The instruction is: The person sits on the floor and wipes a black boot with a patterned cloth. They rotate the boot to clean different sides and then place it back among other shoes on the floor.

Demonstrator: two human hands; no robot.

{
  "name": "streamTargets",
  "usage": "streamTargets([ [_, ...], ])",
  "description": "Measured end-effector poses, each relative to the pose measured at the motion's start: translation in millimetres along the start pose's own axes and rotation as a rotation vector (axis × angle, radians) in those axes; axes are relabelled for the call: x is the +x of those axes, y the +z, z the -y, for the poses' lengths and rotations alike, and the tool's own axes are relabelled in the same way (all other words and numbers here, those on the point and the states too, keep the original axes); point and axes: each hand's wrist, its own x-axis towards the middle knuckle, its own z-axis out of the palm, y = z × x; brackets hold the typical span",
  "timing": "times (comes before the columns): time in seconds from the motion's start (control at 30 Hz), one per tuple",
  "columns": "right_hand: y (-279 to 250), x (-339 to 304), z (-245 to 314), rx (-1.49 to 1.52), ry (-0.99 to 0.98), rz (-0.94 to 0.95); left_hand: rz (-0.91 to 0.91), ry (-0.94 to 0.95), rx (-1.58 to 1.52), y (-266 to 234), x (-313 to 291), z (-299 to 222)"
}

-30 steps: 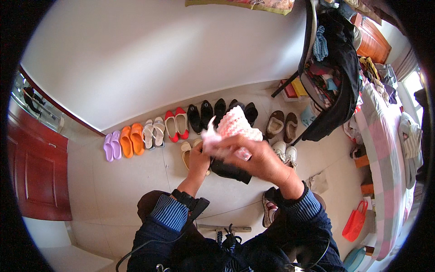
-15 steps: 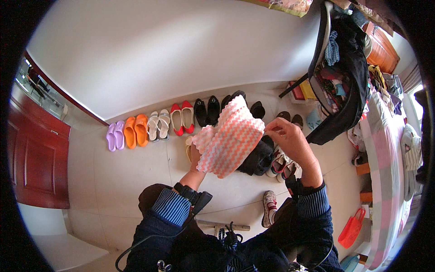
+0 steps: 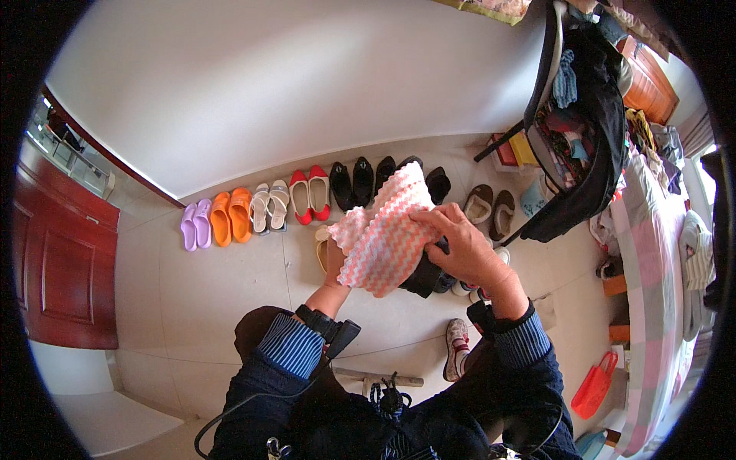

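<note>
A pink-and-white zigzag-striped cloth point(image 3: 387, 241) with a wavy edge is spread in front of me, above the floor. My left hand point(image 3: 335, 262) is under its left side, holding it up; the cloth hides those fingers. With thumb and fingers closed, my right hand point(image 3: 458, 244) grips the cloth's right edge. Below the cloth, a black item point(image 3: 423, 277) is partly covered, and I cannot make out its kind. White-toed shoes point(image 3: 469, 288) show beneath my right wrist.
Along the wall stand purple clogs point(image 3: 196, 225), orange slippers point(image 3: 231, 216), grey-white sandals point(image 3: 269, 206), red-and-cream flats point(image 3: 310, 195), black shoes point(image 3: 351, 184) and brown shoes point(image 3: 491, 209). At right are a black chair-like frame point(image 3: 576, 203) heaped with clothes, a bed point(image 3: 648, 253) and a red bag point(image 3: 594, 386).
My right hand has moved left and now grips the cloth farther in from where it was. The brown shoes behind it have come more into view. My left hand stays nearly still.
</note>
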Motion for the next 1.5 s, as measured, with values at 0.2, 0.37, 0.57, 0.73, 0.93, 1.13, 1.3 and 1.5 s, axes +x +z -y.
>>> streamTargets([
  [0.2,6.0,11.5,-10.6,0.132,0.011,-0.314,-0.015,-0.468,-0.861,7.1,-1.6,-13.2],
  [0.37,-17.2,11.6,-32.6,0.562,0.205,-0.478,0.035,-0.755,-0.476,5.8,-2.6,-16.8],
  [0.57,-44.8,10.1,-57.2,0.258,0.225,-0.779,0.073,-0.825,-0.497,9.3,-5.4,-9.1],
  [0.73,-16.4,10.4,-41.2,0.17,0.179,-0.474,0.076,-0.752,-0.539,9.9,-5.8,-10.8],
  [0.93,8.3,4.4,-12.1,0.358,0.053,-0.126,0.163,-0.903,-0.577,0.6,-1.0,-14.9],
  [1.13,17.9,5.8,-27.4,0.152,-0.055,-0.267,0.193,-0.816,-0.631,-3.0,-0.3,-14.8],
  [1.3,2.0,17.6,-63.4,0.141,0.181,-0.542,0.348,-0.76,-0.737,-6.6,-1.1,-12.3],
  [1.5,1.3,11.3,-51.0,0.328,0.323,-0.466,0.284,-0.993,-0.994,-15.7,4.1,-30.1],
])
